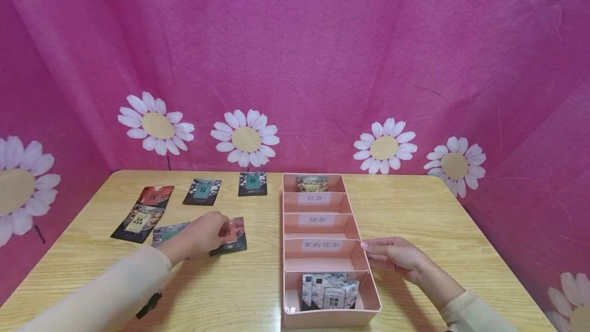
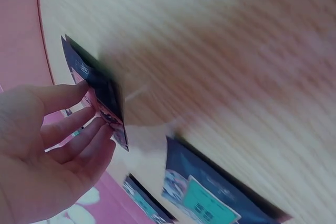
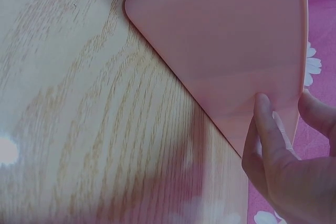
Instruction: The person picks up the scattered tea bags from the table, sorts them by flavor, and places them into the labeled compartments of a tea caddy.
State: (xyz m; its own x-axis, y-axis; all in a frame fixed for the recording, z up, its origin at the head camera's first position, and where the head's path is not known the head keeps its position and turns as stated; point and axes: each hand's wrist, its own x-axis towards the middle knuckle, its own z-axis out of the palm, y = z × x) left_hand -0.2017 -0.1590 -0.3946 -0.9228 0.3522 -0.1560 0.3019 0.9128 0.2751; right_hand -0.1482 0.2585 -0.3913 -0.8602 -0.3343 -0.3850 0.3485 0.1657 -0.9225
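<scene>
At the left of the table, my left hand (image 1: 205,234) pinches a black tea packet with a red label (image 1: 237,237). In the left wrist view, thumb and fingertips are on this tea packet (image 2: 100,90), which looks slightly buckled. A packet with a green label (image 1: 168,232) lies beside that hand, partly hidden by it. My right hand (image 1: 398,256) holds the right side of a pink divided box (image 1: 332,317), thumb at the rim and fingers against the outer wall (image 3: 220,51). The front compartment contains white-tea packets (image 1: 329,293); the farthest contains a yellow-labelled packet (image 1: 312,184).
Two green-labelled packets, one left (image 1: 202,191) and one right (image 1: 252,184), lie near the back edge. A red-labelled packet (image 1: 154,196) touches a yellow-labelled one (image 1: 138,223) at far left. A dark packet (image 1: 149,305) peeks out under my left sleeve. White labels (image 1: 315,198) mark the dividers.
</scene>
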